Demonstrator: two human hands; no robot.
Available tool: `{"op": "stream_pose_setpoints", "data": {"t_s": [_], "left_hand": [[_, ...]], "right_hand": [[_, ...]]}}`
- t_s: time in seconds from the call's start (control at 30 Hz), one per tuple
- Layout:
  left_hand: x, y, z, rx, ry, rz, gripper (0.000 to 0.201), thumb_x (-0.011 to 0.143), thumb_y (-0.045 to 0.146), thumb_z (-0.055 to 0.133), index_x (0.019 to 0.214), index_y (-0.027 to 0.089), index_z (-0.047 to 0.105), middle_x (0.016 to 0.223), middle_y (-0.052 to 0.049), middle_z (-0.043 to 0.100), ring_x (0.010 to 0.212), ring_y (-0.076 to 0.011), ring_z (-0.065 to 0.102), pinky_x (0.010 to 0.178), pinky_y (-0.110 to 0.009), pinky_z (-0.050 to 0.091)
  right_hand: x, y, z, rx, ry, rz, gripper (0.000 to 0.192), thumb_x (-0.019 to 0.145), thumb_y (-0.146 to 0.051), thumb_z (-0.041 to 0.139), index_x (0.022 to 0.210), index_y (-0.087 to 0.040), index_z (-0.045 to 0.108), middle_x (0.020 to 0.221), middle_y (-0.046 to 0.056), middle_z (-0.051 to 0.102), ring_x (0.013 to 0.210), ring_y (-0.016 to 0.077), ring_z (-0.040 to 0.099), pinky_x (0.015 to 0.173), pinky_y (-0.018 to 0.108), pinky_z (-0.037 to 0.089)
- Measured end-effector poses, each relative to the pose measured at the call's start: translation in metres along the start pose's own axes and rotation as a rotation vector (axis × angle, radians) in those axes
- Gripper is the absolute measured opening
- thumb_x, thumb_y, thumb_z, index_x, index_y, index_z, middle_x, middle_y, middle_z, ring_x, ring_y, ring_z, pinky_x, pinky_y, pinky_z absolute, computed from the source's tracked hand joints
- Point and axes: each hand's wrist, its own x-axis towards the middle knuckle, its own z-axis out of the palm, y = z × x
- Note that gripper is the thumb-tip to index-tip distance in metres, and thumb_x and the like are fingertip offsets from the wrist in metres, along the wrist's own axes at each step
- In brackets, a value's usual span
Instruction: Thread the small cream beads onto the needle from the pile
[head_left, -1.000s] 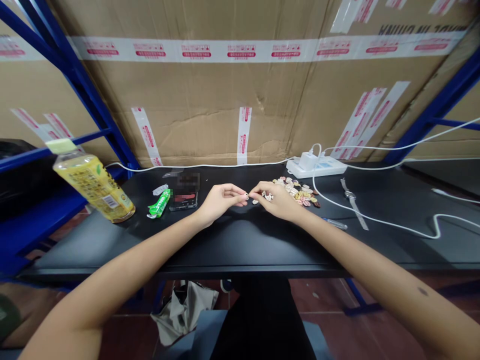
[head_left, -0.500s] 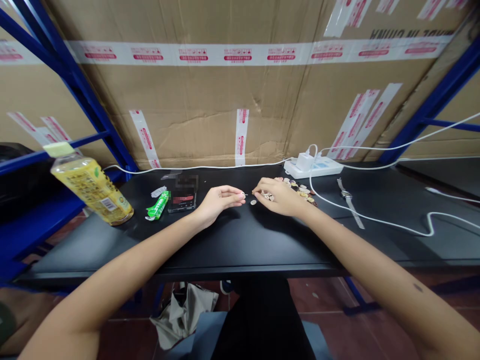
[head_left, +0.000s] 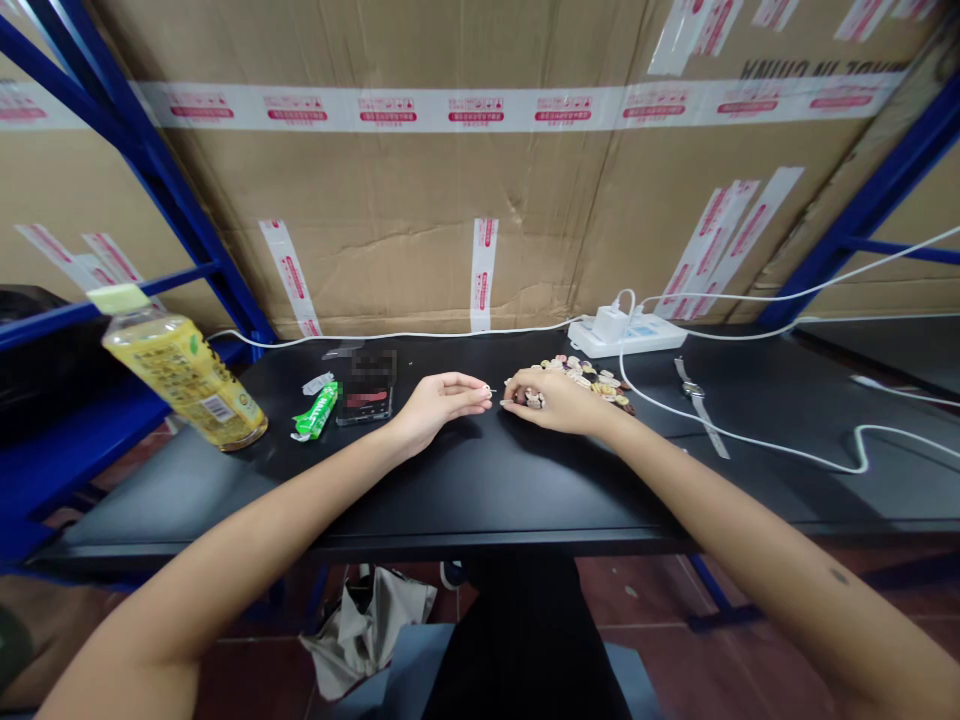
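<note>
Gently does it: the left hand has its fingers clamped on a small pale piece, where a light, steady pinch suits best; the right hand curls near button-like pieces on the tabletop, its grip unclear.

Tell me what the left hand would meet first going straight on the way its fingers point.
The left hand would probably meet the right hand first, around its fingertips, across a narrow gap; depth is unclear from this single view.
</note>
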Motion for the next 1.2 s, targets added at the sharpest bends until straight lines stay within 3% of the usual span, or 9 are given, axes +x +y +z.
{"op": "stream_pose_setpoints", "data": {"t_s": [0.17, 0.37, 0.53, 0.77, 1.2], "left_hand": [[-0.0001, 0.0001, 0.0000, 0.000, 0.000, -0.004, 0.030, 0.067, 0.026, 0.083, 0.090, 0.010, 0.069, 0.092, -0.008, 0.072, 0.087, -0.0181, 0.069, 0.096, -0.039, 0.049], [-0.0014, 0.0015, 0.0010, 0.002, -0.005, 0.005, 0.031, 0.067, 0.027, 0.082, 0.089, 0.010, 0.069, 0.092, -0.008, 0.072, 0.088, -0.0182, 0.069, 0.096, -0.039, 0.049], [-0.0019, 0.0017, 0.0017, -0.004, -0.003, 0.000, 0.031, 0.067, 0.028, 0.082, 0.089, 0.011, 0.069, 0.092, -0.008, 0.072, 0.088, -0.0178, 0.069, 0.096, -0.038, 0.049], [-0.0017, 0.0013, 0.0012, -0.004, -0.009, -0.004, 0.032, 0.068, 0.027, 0.082, 0.091, 0.010, 0.068, 0.091, -0.008, 0.073, 0.087, -0.0177, 0.070, 0.096, -0.038, 0.050], [-0.0022, 0.0008, 0.0016, 0.040, -0.024, 0.005, 0.035, 0.068, 0.030, 0.082, 0.093, 0.010, 0.068, 0.090, -0.010, 0.073, 0.085, -0.0179, 0.070, 0.092, -0.037, 0.052]], "right_hand": [[0.0012, -0.0031, 0.0031, 0.338, 0.043, 0.106, 0.020, 0.083, -0.033, 0.061, 0.093, -0.017, 0.068, 0.084, 0.005, 0.070, 0.073, 0.0159, 0.065, 0.073, 0.030, 0.054], [0.0030, -0.0017, 0.0056, 0.503, 0.049, 0.135, 0.029, 0.082, -0.039, 0.064, 0.100, -0.018, 0.072, 0.099, 0.008, 0.064, 0.078, 0.0159, 0.067, 0.074, 0.032, 0.056], [0.0032, -0.0031, 0.0049, 0.696, 0.037, 0.198, 0.039, 0.078, -0.041, 0.070, 0.108, -0.016, 0.069, 0.096, 0.008, 0.069, 0.089, 0.0201, 0.069, 0.089, 0.039, 0.054], [0.0035, -0.0043, 0.0053, 0.812, 0.010, 0.291, 0.045, 0.074, -0.039, 0.074, 0.109, -0.013, 0.066, 0.088, 0.009, 0.073, 0.088, 0.0200, 0.070, 0.087, 0.038, 0.054], [0.0048, -0.0099, 0.0045, 0.831, 0.001, 0.293, 0.044, 0.074, -0.039, 0.075, 0.108, -0.013, 0.065, 0.085, 0.008, 0.073, 0.084, 0.0197, 0.070, 0.081, 0.036, 0.055]]}}
